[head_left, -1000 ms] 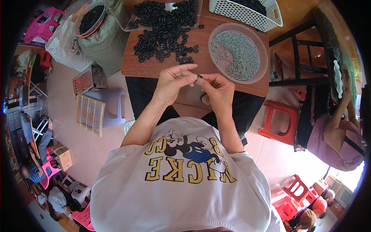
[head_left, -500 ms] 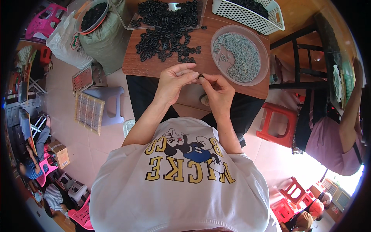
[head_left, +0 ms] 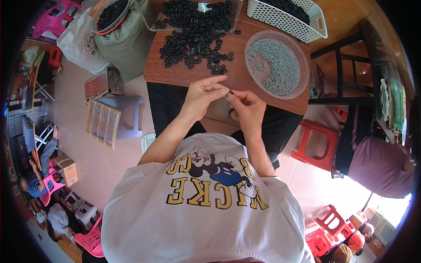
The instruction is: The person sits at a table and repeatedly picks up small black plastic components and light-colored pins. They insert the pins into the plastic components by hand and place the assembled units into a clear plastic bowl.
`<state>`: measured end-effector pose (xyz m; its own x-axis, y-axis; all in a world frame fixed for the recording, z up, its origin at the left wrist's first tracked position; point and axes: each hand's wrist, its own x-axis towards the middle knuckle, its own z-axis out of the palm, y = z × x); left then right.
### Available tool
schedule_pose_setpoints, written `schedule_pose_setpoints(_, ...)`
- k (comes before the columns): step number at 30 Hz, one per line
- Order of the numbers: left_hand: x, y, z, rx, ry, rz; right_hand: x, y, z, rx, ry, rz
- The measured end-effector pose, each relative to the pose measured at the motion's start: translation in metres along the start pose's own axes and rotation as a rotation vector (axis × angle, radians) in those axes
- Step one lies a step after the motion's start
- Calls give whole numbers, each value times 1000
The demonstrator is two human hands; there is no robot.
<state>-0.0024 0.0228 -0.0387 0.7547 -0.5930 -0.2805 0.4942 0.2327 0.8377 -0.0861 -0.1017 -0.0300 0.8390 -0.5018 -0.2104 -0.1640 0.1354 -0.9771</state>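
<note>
Close in front of the table's near edge, my left hand (head_left: 202, 97) and my right hand (head_left: 249, 109) meet fingertip to fingertip. Between their thumbs and forefingers they pinch a small black piece (head_left: 230, 93), mostly hidden by the fingers. Beyond my left hand lies a loose pile of black oval pieces with holes (head_left: 188, 49), and a few sit nearer the edge. Right of the pile, a round clear tray (head_left: 257, 76) holds many small silvery screw-like pins (head_left: 283, 65).
The brown tabletop (head_left: 237, 65) also bears a clear bin (head_left: 151, 23) of black pieces and a white perforated basket (head_left: 287, 22). Left stand stuffed sacks (head_left: 118, 55) and a grey stool (head_left: 131, 116). A red stool (head_left: 315, 144) and a person in purple (head_left: 381, 164) are at right.
The whole view has shifted slightly, the table now lower and further right. Both hands stay together at the small black piece. The person at right has lowered a raised arm.
</note>
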Motion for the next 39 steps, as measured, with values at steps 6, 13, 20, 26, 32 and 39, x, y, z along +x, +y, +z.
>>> schedule_pose_setpoints(6, -1, -11, -11, -116, 67, -40, -1, 8, 3, -39, 11, -42)
schedule_pose_setpoints(13, -2, -4, -18, -45, 87, 28, -3, 7, 2, 0, -4, -44)
schedule_pose_setpoints(20, 35, 22, -49, 1445, 401, 694, 1, 11, -5, 75, 19, -45)
schedule_pose_setpoints(26, 54, 20, -53, 1532, 320, 721, 1, 7, -2, 137, -28, -18)
schedule_pose_setpoints(32, 50, 27, -47, 1221, 280, 675, 11, 4, -6, 228, -86, -37)
schedule_pose_setpoints(39, 25, 27, -17, -346, -49, -77, 27, -14, -3, 357, -137, -32)
